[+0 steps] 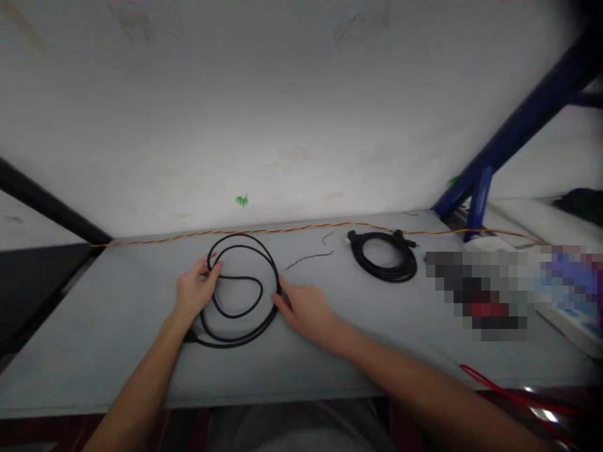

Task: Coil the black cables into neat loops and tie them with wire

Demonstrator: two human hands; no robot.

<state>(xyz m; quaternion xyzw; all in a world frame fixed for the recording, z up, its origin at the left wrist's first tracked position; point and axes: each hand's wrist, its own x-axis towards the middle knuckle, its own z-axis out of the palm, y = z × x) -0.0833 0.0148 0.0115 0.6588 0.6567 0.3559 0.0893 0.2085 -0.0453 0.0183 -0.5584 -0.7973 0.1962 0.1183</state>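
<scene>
So the black cable (240, 237) is lying in a loose, kinda lopsided coil on the grey table (94, 376), middle-left of the frame, with a smaller loop flopping inside the big one and a plug end poking out at the bottom left. The hands are apart, one on each side of it. The left hand (196, 290) has its fingers curled around the strands at the upper left of the coil, pinching them, while the right hand (304, 309) just rests its fingertips (277, 296) against the outer strand on the right, no real grip that I can see. Honestly that's a decent way to handle this stuff: one hand pinching so the strands don't slip, the other only steadying, and no yanking, since thick cable like this tends to spring back or kink if you force it. Off to the right sits a second black cable (386, 275) in a much tighter bundle, with a thin dark wire (308, 260) lying between the two and a twisted red-and-yellow wire (282, 230) running along the back edge. Further right is a pixelated patch (475, 295), so no clue what's there.
</scene>
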